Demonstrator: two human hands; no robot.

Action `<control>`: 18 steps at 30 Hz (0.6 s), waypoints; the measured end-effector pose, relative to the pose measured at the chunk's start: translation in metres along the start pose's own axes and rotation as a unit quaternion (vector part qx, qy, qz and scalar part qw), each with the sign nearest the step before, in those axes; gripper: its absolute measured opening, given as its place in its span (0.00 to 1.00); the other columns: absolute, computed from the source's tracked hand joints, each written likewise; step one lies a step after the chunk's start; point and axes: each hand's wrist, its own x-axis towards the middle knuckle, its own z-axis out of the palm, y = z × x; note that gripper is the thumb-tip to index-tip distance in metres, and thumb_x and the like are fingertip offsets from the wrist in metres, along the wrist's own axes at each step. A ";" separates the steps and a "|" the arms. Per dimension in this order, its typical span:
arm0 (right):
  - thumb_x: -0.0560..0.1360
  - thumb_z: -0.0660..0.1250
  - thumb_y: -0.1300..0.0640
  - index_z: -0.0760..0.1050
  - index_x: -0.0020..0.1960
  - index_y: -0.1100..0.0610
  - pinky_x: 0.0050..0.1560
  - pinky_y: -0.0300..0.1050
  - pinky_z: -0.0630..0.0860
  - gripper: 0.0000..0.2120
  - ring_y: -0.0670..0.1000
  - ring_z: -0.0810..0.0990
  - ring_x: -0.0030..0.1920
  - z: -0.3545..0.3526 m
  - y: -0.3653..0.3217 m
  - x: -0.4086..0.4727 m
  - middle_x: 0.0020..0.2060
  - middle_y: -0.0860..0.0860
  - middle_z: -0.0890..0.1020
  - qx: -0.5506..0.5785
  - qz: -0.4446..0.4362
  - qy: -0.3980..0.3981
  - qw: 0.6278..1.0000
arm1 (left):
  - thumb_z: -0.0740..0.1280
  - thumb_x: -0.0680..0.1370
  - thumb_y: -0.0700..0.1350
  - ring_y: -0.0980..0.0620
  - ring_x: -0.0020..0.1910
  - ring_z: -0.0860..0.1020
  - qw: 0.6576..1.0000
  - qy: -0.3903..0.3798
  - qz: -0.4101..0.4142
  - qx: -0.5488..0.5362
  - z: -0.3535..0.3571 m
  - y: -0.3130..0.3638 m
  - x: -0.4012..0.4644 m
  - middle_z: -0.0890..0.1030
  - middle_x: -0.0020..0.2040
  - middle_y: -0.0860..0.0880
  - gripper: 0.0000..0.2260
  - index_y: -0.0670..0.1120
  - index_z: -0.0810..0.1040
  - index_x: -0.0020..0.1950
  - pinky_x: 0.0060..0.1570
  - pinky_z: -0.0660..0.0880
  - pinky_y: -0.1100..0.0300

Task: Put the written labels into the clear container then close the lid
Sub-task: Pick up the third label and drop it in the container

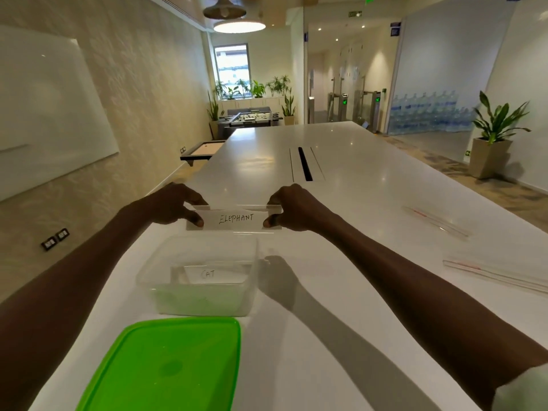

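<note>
A clear label holder with a white slip reading ELEPHANT (235, 218) hangs just beyond the far rim of the clear container (197, 295). My left hand (175, 206) pinches its left end and my right hand (292, 210) pinches its right end. Inside the container lies another label reading CAT (212, 274). The green lid (166, 366) lies flat on the white table (341, 203) in front of the container, nearest to me.
Two more clear label holders lie to the right, one (436, 222) farther off and one (498, 274) near the table's right edge. A black cable slot (305, 164) runs along the table's middle. A potted plant (492, 134) stands on the floor at right.
</note>
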 end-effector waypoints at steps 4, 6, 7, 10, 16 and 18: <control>0.68 0.77 0.48 0.81 0.56 0.59 0.48 0.49 0.79 0.22 0.56 0.81 0.49 0.025 -0.026 0.002 0.51 0.57 0.84 -0.001 -0.016 -0.011 1.000 | 0.80 0.64 0.47 0.60 0.47 0.78 0.999 -0.023 -0.044 0.001 0.005 -0.029 -0.021 0.84 0.52 0.53 0.18 0.52 0.84 0.54 0.48 0.72 0.68; 0.68 0.76 0.48 0.82 0.55 0.59 0.46 0.48 0.78 0.21 0.56 0.81 0.48 0.037 -0.036 0.004 0.49 0.57 0.84 -0.005 -0.018 -0.020 1.000 | 0.79 0.64 0.51 0.53 0.55 0.78 0.997 -0.035 -0.070 0.029 0.009 -0.041 -0.031 0.83 0.55 0.54 0.19 0.58 0.83 0.53 0.59 0.73 0.52; 0.68 0.77 0.48 0.82 0.54 0.59 0.43 0.46 0.77 0.20 0.56 0.81 0.47 0.042 -0.040 0.005 0.48 0.57 0.84 -0.006 -0.019 -0.024 1.000 | 0.79 0.63 0.53 0.53 0.57 0.78 0.995 -0.042 -0.080 0.039 0.011 -0.046 -0.036 0.83 0.56 0.55 0.18 0.61 0.82 0.52 0.62 0.72 0.49; 0.68 0.77 0.49 0.82 0.52 0.60 0.40 0.44 0.73 0.18 0.55 0.81 0.45 0.057 -0.049 0.008 0.46 0.56 0.84 -0.005 -0.020 -0.039 0.999 | 0.80 0.63 0.48 0.51 0.57 0.78 0.994 -0.044 -0.098 -0.006 0.020 -0.059 -0.044 0.84 0.55 0.52 0.18 0.59 0.83 0.50 0.61 0.72 0.52; 0.67 0.77 0.49 0.82 0.50 0.61 0.45 0.49 0.80 0.18 0.57 0.81 0.46 0.079 -0.057 0.010 0.44 0.57 0.84 -0.018 -0.023 -0.085 0.996 | 0.80 0.65 0.45 0.53 0.56 0.77 0.994 -0.060 -0.093 0.005 0.038 -0.068 -0.054 0.83 0.55 0.51 0.19 0.52 0.84 0.54 0.54 0.70 0.59; 0.66 0.78 0.48 0.82 0.50 0.61 0.46 0.51 0.81 0.19 0.57 0.82 0.46 0.086 -0.059 0.011 0.45 0.56 0.84 -0.021 -0.016 -0.108 0.994 | 0.80 0.64 0.46 0.52 0.54 0.77 0.994 -0.067 -0.086 0.022 0.042 -0.069 -0.056 0.83 0.55 0.50 0.19 0.52 0.84 0.54 0.54 0.71 0.59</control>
